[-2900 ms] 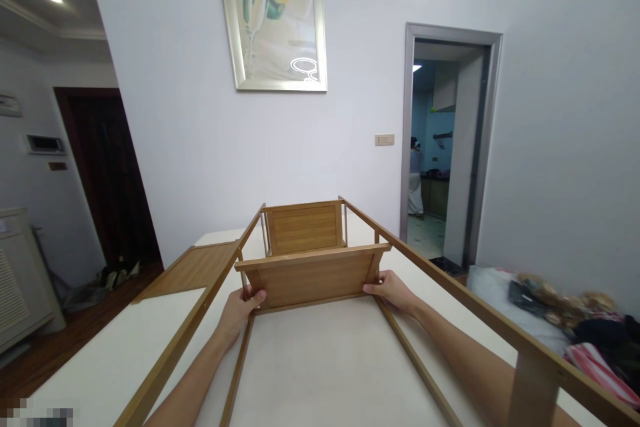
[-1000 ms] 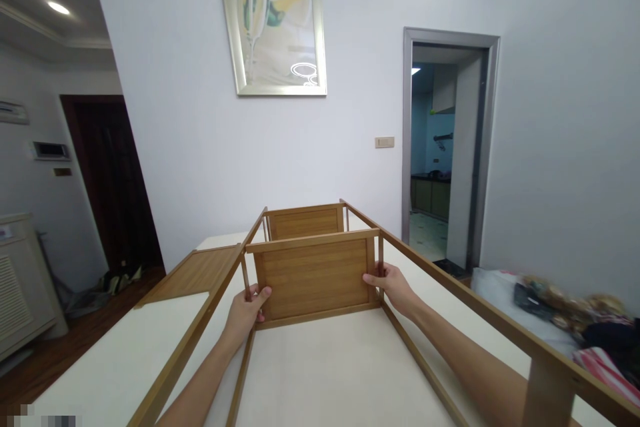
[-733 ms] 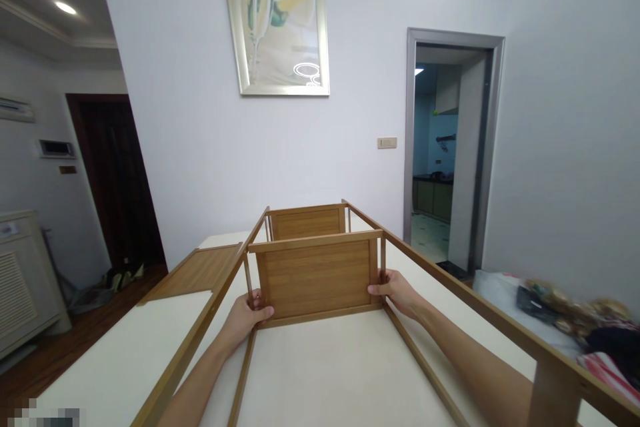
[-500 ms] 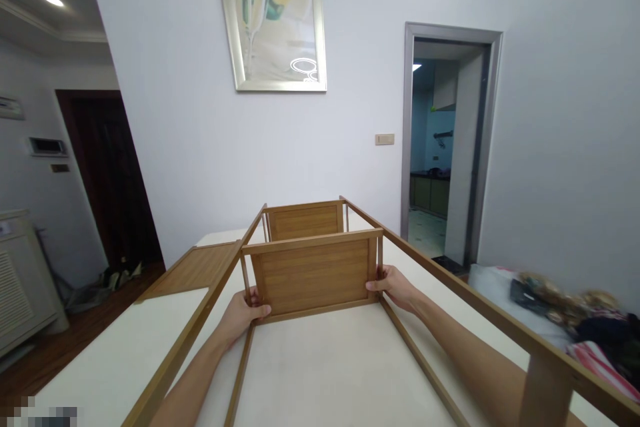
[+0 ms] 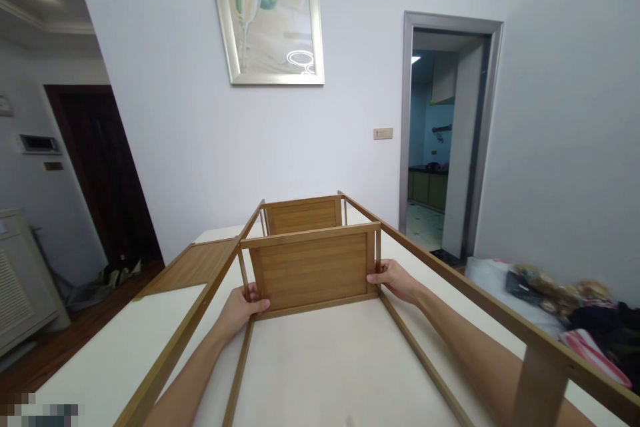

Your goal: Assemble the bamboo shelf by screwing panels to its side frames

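Note:
A wooden shelf frame (image 5: 417, 250) lies on its side on a white table, its long rails running away from me. Across it stands a brown shelf panel (image 5: 313, 273), upright between the rails. My left hand (image 5: 243, 307) grips the panel's left edge, thumb on the near face and fingers around the slim side bar. At the right edge, my right hand (image 5: 395, 280) pinches the panel the same way, lower than its top. Beyond it a second shelf panel (image 5: 305, 215) spans the far end of the frame. Both hands' fingertips are partly hidden behind the wood.
A loose wooden panel (image 5: 187, 269) lies flat on the white table (image 5: 100, 363), left of the frame. Bags and clothes (image 5: 565, 310) are heaped at the right. A doorway (image 5: 430, 147) opens behind, and a framed picture (image 5: 273, 20) hangs on the wall.
The view has shifted slightly, so the scene sits a little higher and further left. Both hands keep their hold on the shelf panel, with no clear movement against the frame.

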Demonstrator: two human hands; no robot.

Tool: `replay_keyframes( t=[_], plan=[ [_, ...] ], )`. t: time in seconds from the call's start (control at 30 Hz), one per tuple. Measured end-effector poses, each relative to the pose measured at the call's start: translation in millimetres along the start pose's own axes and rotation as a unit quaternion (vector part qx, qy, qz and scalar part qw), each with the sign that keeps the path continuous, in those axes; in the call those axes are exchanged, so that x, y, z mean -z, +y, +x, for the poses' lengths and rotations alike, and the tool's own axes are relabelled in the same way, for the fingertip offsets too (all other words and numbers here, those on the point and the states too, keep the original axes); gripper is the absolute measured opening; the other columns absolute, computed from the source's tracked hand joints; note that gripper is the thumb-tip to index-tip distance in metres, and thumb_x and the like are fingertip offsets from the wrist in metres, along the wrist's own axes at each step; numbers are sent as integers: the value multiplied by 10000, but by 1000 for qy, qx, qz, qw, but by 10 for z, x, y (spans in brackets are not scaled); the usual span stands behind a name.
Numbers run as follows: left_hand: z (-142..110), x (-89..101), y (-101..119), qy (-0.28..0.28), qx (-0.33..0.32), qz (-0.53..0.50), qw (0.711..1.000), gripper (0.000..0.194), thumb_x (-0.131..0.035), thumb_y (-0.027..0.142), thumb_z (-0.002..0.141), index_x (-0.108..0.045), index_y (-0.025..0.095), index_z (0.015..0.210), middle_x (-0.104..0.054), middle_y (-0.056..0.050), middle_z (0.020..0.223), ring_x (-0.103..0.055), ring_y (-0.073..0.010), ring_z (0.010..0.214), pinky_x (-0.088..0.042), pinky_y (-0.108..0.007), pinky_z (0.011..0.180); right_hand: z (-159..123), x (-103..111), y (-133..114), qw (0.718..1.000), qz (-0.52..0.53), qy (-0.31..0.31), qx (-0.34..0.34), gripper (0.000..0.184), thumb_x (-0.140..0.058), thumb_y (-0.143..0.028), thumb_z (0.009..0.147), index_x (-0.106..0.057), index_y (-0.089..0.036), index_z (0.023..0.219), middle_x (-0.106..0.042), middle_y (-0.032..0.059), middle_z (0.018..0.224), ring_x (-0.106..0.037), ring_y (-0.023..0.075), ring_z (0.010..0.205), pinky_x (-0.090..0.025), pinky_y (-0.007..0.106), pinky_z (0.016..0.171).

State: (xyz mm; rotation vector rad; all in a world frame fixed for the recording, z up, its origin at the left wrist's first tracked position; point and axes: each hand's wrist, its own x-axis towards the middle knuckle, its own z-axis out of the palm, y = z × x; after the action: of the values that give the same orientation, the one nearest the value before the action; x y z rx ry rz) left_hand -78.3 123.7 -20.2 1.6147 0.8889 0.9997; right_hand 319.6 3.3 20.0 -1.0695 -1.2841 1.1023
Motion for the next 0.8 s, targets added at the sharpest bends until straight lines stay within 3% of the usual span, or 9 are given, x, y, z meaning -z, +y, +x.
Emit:
replay_keyframes(
  t=[0.4,0.67,0.8],
  plan=[
    [-32,-15,99,16,-12,2,1000,342,-808,435,605,-647,157,719,-599,18,585,-541,-135,537,-429,-268,567,-47,1,-2,999,-42,-23,-14,446,-869,-399,523,-740,-157,875,-752,89,942,-669,314,976,-457,470,984],
    [-46,46,108,45,-3,13,999,353,-804,469,614,-649,151,616,-616,-5,577,-545,-138,562,-407,-256,585,-134,-24,132,991,-132,0,-24,538,-829,-485,551,-699,-170,967,-732,85,1007,-654,299,1005,-498,421,928],
    [-88,20,134,51,-8,4,999,344,-814,451,608,-641,154,591,-610,4,563,-539,-132,565,-387,-243,583,-158,-10,176,985,-163,43,-23,528,-806,-559,542,-687,-168,877,-730,75,886,-662,286,898,-514,401,832]
  ],
)
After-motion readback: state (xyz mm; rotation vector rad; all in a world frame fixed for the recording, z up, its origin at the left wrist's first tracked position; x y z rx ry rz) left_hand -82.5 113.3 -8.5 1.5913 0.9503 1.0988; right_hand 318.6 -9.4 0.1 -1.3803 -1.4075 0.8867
